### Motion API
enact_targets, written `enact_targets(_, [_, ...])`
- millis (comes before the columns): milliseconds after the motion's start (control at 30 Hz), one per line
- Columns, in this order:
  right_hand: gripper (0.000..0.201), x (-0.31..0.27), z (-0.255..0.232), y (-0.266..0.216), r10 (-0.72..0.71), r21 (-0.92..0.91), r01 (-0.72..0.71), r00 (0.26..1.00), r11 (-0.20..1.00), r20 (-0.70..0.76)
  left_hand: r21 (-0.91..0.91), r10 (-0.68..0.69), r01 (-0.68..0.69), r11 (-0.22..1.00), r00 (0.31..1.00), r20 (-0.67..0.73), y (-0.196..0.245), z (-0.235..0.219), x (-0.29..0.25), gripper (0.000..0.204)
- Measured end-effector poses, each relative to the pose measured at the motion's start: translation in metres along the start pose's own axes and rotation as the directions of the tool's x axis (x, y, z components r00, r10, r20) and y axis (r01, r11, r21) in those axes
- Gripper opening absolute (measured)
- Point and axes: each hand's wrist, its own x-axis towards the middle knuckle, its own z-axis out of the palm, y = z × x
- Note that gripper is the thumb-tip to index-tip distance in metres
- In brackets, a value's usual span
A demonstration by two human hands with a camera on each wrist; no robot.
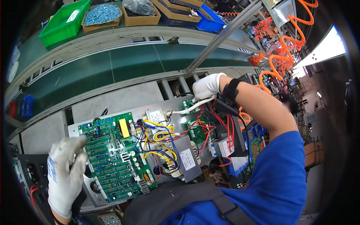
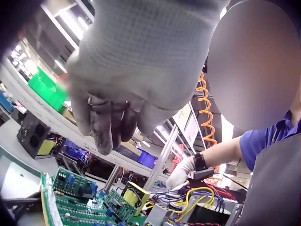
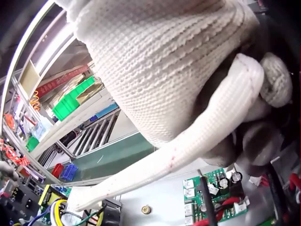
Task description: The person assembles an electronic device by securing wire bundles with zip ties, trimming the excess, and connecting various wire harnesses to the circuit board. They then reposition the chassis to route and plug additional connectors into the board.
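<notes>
In the head view my white-gloved right hand [image 1: 207, 87] grips one end of a white sleeved cable [image 1: 189, 109] above the back of a metal chassis plate [image 1: 141, 110]. The right wrist view shows the sleeve [image 3: 174, 153] running from the curled fingers down to bundled wires at a transformer. My gloved left hand [image 1: 66, 174] hovers at the left edge of a large green circuit board [image 1: 108, 159], holding nothing, its fingers loosely bent. A yellow component [image 1: 124, 128] stands on that board. Yellow and blue wires [image 1: 161, 134] loop beside it, next to a labelled metal-cased part [image 1: 187, 159].
Behind the chassis runs a green conveyor [image 1: 131, 62], with a slanted metal post [image 1: 221, 39] rising beside it. A green bin [image 1: 63, 22] and boxes of small parts [image 1: 102, 17] stand on the shelf. An orange coiled hose [image 1: 283, 58] hangs at the right.
</notes>
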Motion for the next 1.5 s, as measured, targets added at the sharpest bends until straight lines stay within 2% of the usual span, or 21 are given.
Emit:
enact_targets(67, [0.02, 0.011, 0.009, -0.003, 0.17, 0.213, -0.16, 0.985, 0.964, -0.03, 0.005, -0.035, 0.035, 0.999, 0.998, 0.053, -0.009, 0.005, -0.01, 0.031])
enact_targets(100, [0.02, 0.008, 0.005, -0.006, 0.034, -0.042, -0.035, 0.999, 0.999, -0.011, 0.003, -0.035, 0.035, 0.999, 0.996, 0.08, -0.012, 0.008, -0.014, 0.031])
enact_targets(167, [0.02, 0.005, 0.003, -0.008, 0.156, 0.113, -0.159, 0.987, 0.981, 0.038, 0.016, 0.048, -0.051, 0.999, 0.991, 0.128, -0.018, 0.013, -0.021, 0.03])
enact_targets(200, [0.025, 0.001, -0.005, -0.011, 0.062, 0.087, -0.064, 0.998, 0.994, 0.023, 0.029, 0.048, -0.054, 0.998, 0.986, 0.162, -0.018, 0.014, -0.024, 0.032])
enact_targets(300, [0.015, -0.002, 0.016, -0.004, 0.148, 0.184, -0.128, 0.984, 0.974, -0.099, 0.042, 0.047, -0.058, 0.997, 0.973, 0.227, -0.028, 0.015, -0.034, 0.035])
enact_targets(367, [0.017, -0.001, 0.026, 0.001, 0.143, 0.184, -0.128, 0.987, 0.975, -0.068, 0.081, 0.157, -0.188, 0.979, 0.943, 0.293, -0.038, 0.012, -0.035, 0.037])
enact_targets(400, [0.018, 0.0, 0.025, 0.001, 0.146, 0.229, -0.125, 0.987, 0.965, -0.074, 0.03, 0.012, -0.024, 0.999, 0.939, 0.344, -0.035, 0.01, -0.037, 0.038])
enact_targets(467, [0.019, 0.001, 0.024, -0.001, 0.148, 0.277, -0.122, 0.986, 0.953, -0.075, 0.028, -0.002, -0.008, 1.0, 0.936, 0.353, -0.037, 0.011, -0.036, 0.037])
enact_targets(567, [0.028, -0.003, 0.007, -0.01, 0.19, 0.265, -0.184, 0.982, 0.947, 0.003, 0.029, -0.008, -0.002, 1.0, 0.934, 0.357, -0.041, 0.015, -0.033, 0.036])
enact_targets(767, [0.022, 0.013, 0.017, -0.003, 0.059, 0.058, -0.057, 0.998, 0.997, -0.026, 0.052, 0.006, -0.027, 0.998, 0.933, 0.361, -0.046, 0.02, -0.029, 0.034])
enact_targets(900, [0.028, 0.008, -0.01, -0.025, 0.383, 0.305, -0.369, 0.924, 0.878, 0.014, 0.022, -0.028, 0.022, 1.0, 0.951, 0.307, -0.044, 0.031, -0.028, 0.035])
enact_targets(967, [0.028, 0.009, -0.004, -0.02, 0.253, 0.175, -0.247, 0.967, 0.953, -0.009, 0.063, 0.027, -0.045, 0.997, 0.963, 0.269, -0.043, 0.031, -0.03, 0.032])
enact_targets(1033, [0.027, 0.009, 0.004, -0.019, 0.424, 0.368, -0.385, 0.905, 0.846, -0.029, 0.099, 0.022, -0.053, 0.994, 0.958, 0.287, -0.037, 0.027, -0.029, 0.031])
enact_targets(1067, [0.028, 0.007, -0.004, -0.024, 0.418, 0.313, -0.378, 0.905, 0.871, -0.071, 0.104, 0.057, -0.085, 0.991, 0.967, 0.249, -0.027, 0.025, -0.025, 0.029])
enact_targets(1100, [0.028, 0.0, -0.012, -0.034, 0.563, 0.387, -0.484, 0.818, 0.785, -0.119, 0.112, 0.092, -0.117, 0.987, 0.974, 0.205, -0.015, 0.023, -0.016, 0.028])
enact_targets(1167, [0.028, -0.016, -0.033, -0.038, 0.544, 0.527, -0.365, 0.805, 0.767, -0.235, 0.119, 0.211, -0.237, 0.964, 0.957, 0.197, 0.003, 0.025, 0.007, 0.037])
enact_targets(1200, [0.03, -0.032, -0.039, -0.042, 0.522, 0.854, -0.158, 0.84, 0.496, -0.148, 0.134, 0.244, -0.281, 0.95, 0.94, 0.238, 0.014, 0.031, 0.018, 0.046])
enact_targets(1233, [0.038, -0.041, -0.039, -0.041, 0.483, 0.942, 0.013, 0.856, 0.335, -0.184, 0.104, 0.327, -0.36, 0.927, 0.913, 0.245, 0.022, 0.041, 0.027, 0.051])
enact_targets(1300, [0.043, -0.047, -0.021, -0.041, 0.643, 0.963, 0.263, 0.729, 0.053, -0.235, 0.081, 0.469, -0.504, 0.86, 0.843, 0.265, 0.036, 0.07, 0.049, 0.05])
enact_targets(1367, [0.049, -0.06, -0.016, -0.047, 0.73, 0.846, 0.08, 0.468, 0.527, -0.498, 0.009, 0.431, -0.467, 0.884, 0.822, 0.372, 0.049, 0.086, 0.076, 0.048])
enact_targets(1500, [0.049, -0.077, -0.005, -0.081, 0.553, 0.727, 0.35, 0.481, 0.591, -0.68, 0.166, 0.306, -0.499, 0.85, 0.727, 0.615, 0.073, 0.119, 0.097, 0.039])
